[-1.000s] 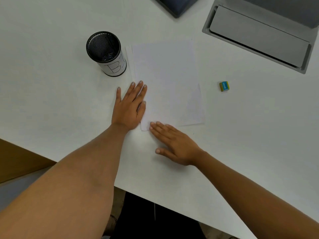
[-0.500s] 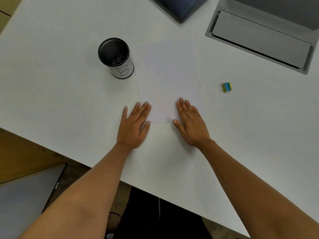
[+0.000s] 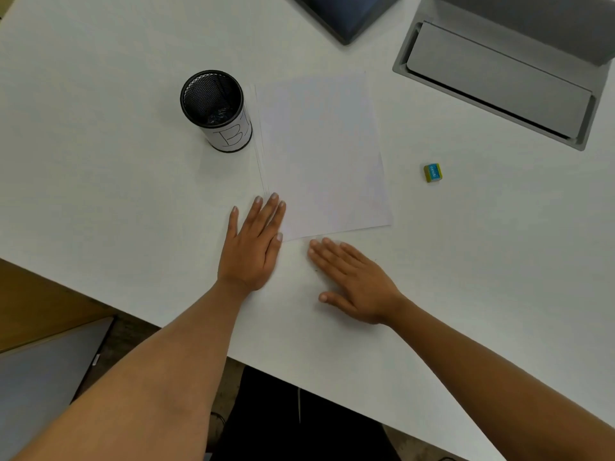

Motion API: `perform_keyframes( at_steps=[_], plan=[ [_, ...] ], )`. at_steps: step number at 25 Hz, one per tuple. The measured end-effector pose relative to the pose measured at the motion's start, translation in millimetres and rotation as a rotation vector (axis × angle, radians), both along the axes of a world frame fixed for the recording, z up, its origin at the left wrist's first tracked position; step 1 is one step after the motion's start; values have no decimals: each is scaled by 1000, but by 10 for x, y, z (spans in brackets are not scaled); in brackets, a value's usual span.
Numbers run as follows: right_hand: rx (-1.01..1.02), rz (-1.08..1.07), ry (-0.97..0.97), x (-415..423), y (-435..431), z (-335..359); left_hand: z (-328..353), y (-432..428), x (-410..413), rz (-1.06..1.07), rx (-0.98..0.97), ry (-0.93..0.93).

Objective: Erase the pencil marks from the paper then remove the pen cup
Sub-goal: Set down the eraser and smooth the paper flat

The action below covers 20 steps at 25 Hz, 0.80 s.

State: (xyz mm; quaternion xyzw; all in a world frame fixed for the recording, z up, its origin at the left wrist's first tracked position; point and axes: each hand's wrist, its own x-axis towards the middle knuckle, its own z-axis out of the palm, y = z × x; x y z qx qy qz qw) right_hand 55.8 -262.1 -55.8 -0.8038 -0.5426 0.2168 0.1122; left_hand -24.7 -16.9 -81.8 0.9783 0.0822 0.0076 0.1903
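Observation:
A white sheet of paper (image 3: 321,154) lies on the white table (image 3: 100,178); I make out no pencil marks on it. A black mesh pen cup (image 3: 216,109) with a white label marked "B" stands upright just left of the sheet's far corner. A small eraser (image 3: 433,172) with a blue and yellow sleeve lies to the right of the paper. My left hand (image 3: 254,242) rests flat, fingertips on the sheet's near left corner. My right hand (image 3: 354,282) lies flat on the table just below the sheet's near edge, fingers pointing left.
A grey recessed cable box (image 3: 499,81) with its lid raised sits at the far right. A dark blue flat object (image 3: 346,15) lies at the far edge. The table's near edge runs diagonally under my forearms.
My right hand has slid off the paper's near right part to the table below it and turned its fingers left. The left hand stays at the near left corner.

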Motion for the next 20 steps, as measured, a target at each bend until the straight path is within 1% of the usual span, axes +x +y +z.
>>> perform_keyframes(
  at_steps=[2,5,7,10,11,12,15,16,17,18,20],
  plan=[
    [-13,-119,1,45,-56,4,15,-16,-14,0,-33,-57],
    [18,-214,17,106,79,1,13,-22,-36,14,-55,-127],
    [25,-281,38,129,192,9,9,-19,-31,36,-28,-106],
    [44,-260,49,53,165,23,7,-18,-22,46,-16,-76],
    [67,-282,42,23,84,27,5,-15,-20,47,-23,-74],
    [102,-361,27,-5,-27,27,7,-16,-25,48,-27,-73],
    [172,-806,-12,-19,-398,-20,5,-17,-23,56,-42,-64],
    [173,-903,-9,-22,-471,-42,5,-15,-22,56,-42,-59],
    [160,-936,-14,-29,-500,-64,5,-15,-19,55,-41,-55],
    [136,-919,-29,-44,-479,-79,5,-14,-20,53,-38,-52],
    [90,-827,-68,-88,-333,-84,6,-9,-21,50,-35,-53]
  ],
)
